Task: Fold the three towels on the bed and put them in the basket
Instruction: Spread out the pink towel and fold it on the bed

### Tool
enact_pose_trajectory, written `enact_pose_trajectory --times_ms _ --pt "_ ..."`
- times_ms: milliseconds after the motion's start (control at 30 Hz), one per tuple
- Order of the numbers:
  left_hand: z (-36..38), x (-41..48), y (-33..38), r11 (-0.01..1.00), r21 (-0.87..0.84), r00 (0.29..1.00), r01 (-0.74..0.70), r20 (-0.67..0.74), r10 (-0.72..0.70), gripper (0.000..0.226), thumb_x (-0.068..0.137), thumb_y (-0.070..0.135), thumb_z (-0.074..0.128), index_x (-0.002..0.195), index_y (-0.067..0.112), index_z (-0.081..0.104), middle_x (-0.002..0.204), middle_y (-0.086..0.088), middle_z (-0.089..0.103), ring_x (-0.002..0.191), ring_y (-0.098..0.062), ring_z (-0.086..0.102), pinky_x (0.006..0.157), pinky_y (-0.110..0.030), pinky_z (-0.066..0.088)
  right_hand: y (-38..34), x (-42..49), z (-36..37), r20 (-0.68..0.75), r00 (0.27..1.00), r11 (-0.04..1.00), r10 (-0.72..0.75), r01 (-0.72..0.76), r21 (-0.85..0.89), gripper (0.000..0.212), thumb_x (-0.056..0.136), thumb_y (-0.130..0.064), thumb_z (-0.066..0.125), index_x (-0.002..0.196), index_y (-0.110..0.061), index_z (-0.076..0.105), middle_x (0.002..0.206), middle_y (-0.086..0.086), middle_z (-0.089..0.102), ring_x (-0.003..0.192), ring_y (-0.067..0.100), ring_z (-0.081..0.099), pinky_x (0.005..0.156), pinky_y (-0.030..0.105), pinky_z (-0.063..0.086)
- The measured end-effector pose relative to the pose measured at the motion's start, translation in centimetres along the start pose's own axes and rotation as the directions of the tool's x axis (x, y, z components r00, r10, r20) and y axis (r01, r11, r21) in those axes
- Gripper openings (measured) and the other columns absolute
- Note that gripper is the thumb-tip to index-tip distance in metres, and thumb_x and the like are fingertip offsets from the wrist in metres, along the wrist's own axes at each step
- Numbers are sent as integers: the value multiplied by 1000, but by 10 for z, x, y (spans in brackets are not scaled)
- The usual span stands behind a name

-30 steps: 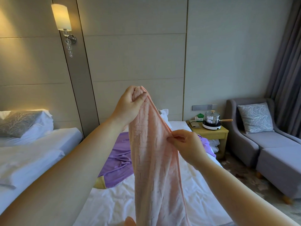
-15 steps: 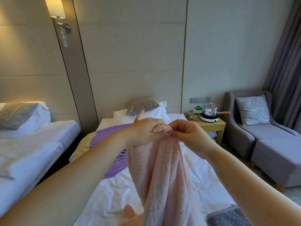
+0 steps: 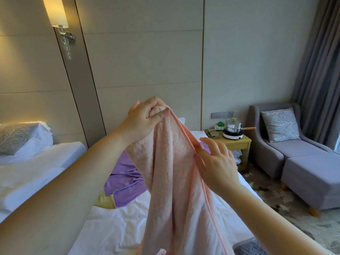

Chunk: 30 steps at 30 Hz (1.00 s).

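A pink towel (image 3: pixel 171 181) hangs in front of me above the white bed (image 3: pixel 114 230). My left hand (image 3: pixel 143 120) grips its bunched top corner, held high. Lower down, my right hand (image 3: pixel 215 162) touches the towel's right hem with straight, spread fingers. On the bed behind the pink towel lies a purple towel (image 3: pixel 125 183), and the edge of a yellow towel (image 3: pixel 105 200) shows beside it. At the bottom right I see a grey quilted corner (image 3: pixel 248 246); I cannot tell whether it is the basket.
A second white bed (image 3: pixel 27 172) with a grey pillow stands at the left. At the right, a wooden nightstand (image 3: pixel 237 142) carries a steel pot on a small cooker. Beyond it are a grey armchair (image 3: pixel 276 142), a footstool (image 3: pixel 312 173) and a curtain.
My left hand has risen again with the towel's top corner. My right hand has left that corner, slid down the right hem and opened its fingers.
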<state>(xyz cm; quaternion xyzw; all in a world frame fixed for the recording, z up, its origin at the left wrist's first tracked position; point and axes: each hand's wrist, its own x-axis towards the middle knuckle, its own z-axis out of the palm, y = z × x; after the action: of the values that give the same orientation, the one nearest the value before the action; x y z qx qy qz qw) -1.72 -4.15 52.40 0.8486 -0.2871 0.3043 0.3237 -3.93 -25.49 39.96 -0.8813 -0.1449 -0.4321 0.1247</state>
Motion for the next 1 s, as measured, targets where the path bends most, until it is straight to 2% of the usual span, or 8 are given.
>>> enact_pose_trajectory --times_ms 133,300,467,567,667,767,867,1000 --pt "-12 -4 1 999 -5 996 45 -79 -45 11 94 24 57 101 16 61 95 20 59 104 -14 57 109 -56 28 -10 9 -2 -102 992 997 -69 71 16 12 77 -14 73 88 -10 73 98 5 67 79 29 63 60 37 51" --pt "-14 -12 -10 991 51 975 120 -195 -108 14 94 23 57 101 13 63 93 4 66 97 -24 61 99 -49 39 -18 14 0 355 930 668 92 -322 671 23 83 -11 65 72 -31 70 82 -9 68 76 7 63 67 8 46" --pt "-19 -12 -29 900 360 945 247 -294 -142 14 93 33 54 98 24 62 91 6 68 95 -27 60 104 -46 30 -16 25 -4 520 835 284 177 -550 786 17 86 -11 57 75 -11 70 74 12 62 73 24 55 78 46 51" --pt "-18 -17 -35 780 553 955 293 -132 -265 20 88 28 52 107 30 57 116 3 64 114 -25 52 113 -50 13 -19 34 -8 555 818 188 154 -576 796 21 89 -10 54 73 -10 68 71 11 51 71 25 43 68 41 39" --pt "5 -30 -25 932 340 966 122 173 -190 36 90 37 53 126 28 51 139 11 48 131 -12 41 112 -35 8 -23 37 -8 600 797 195 69 -601 775 28 91 -10 54 69 -19 69 70 4 54 71 21 46 67 31 39" --pt "33 -47 -10 970 10 862 245 456 -222 36 99 43 39 123 21 55 124 13 55 118 1 47 113 -28 20 -20 33 -7 620 785 231 -14 -600 766 15 91 -12 56 80 -9 66 78 9 54 77 21 47 74 35 40" --pt "46 -57 -11 946 -62 833 319 495 -249 37 100 39 38 102 10 61 99 6 60 96 -9 53 93 -30 41 -14 28 -5 607 795 354 8 -570 742 14 89 -20 59 80 -14 67 79 2 61 78 15 54 76 32 44" --pt "54 -51 -8 959 -135 899 251 399 -180 23 99 28 46 85 13 56 72 16 53 65 3 45 65 -16 37 -7 20 -7 494 869 584 36 -419 695 17 90 -20 61 84 -32 70 89 -13 69 84 1 63 80 16 50"
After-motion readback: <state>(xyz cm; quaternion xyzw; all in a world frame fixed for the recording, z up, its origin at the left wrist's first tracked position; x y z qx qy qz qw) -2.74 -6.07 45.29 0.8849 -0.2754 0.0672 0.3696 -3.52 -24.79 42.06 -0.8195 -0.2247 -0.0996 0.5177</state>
